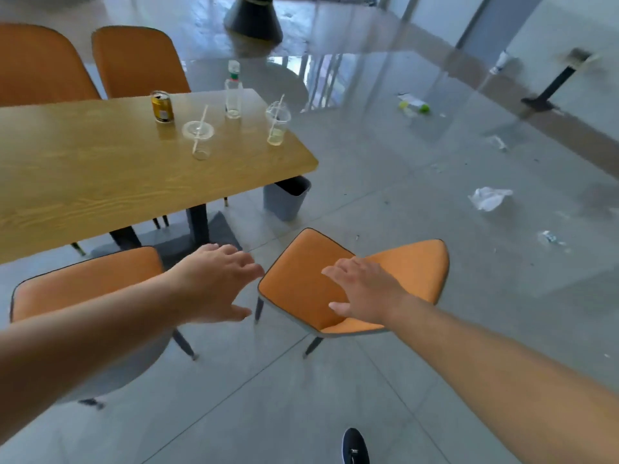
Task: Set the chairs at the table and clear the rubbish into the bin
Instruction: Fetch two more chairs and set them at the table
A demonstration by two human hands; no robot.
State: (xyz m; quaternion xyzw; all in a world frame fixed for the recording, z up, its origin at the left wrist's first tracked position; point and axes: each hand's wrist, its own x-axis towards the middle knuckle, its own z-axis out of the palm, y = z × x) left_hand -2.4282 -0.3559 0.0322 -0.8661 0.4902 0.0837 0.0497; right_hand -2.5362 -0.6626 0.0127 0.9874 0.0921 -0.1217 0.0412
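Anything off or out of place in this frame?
Yes. One orange chair stands away from the table, turned at an angle. Litter lies on the floor: a crumpled paper and a bottle. Used cups, a can and a bottle sit on the table.

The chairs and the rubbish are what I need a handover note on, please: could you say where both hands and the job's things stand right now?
Left hand: open, empty, reaching forward between the two near chairs.
Right hand: open, empty, over the stray orange chair, contact unclear.
That chair stands away from the table, turned askew; a second near chair sits beside the table edge; two more stand on the far side.
On the table: a can, a bottle, two plastic cups with straws.
On the floor: crumpled paper, a bottle, scraps.
Bin by the table corner.
Done: nothing visible. Left: chairs, all rubbish.
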